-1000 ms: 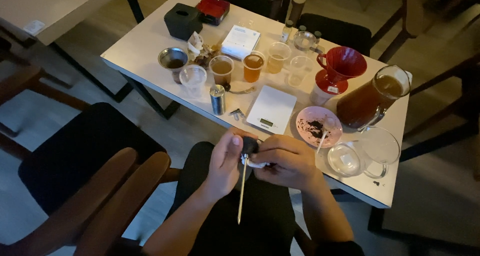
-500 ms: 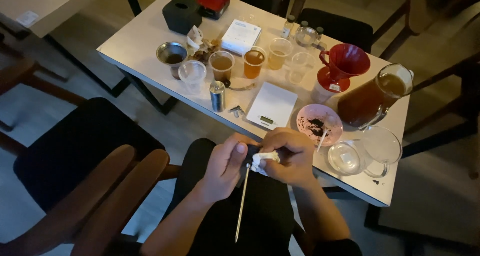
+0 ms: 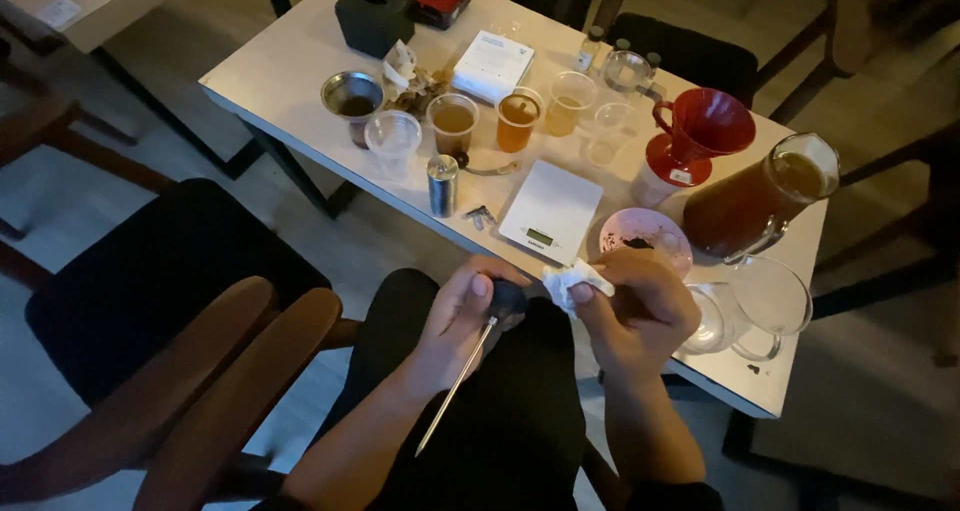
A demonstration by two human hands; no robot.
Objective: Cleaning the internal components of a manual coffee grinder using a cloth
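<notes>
My left hand grips the round black head of a probe thermometer; its thin metal stem slants down over my lap. My right hand is closed on a crumpled white tissue, held just right of the black head. Both hands hover at the near edge of the white table, in front of the white scale and a pink dish with dark grounds in it.
On the table stand a red dripper, a glass jug of brown liquid, an empty glass server, several plastic cups, a metal cup, a small steel canister, a black box. A wooden-armed chair sits left.
My right hand has drawn the tissue a little to the right, off the thermometer's black head. The view has shifted slightly; my left hand keeps its grip.
</notes>
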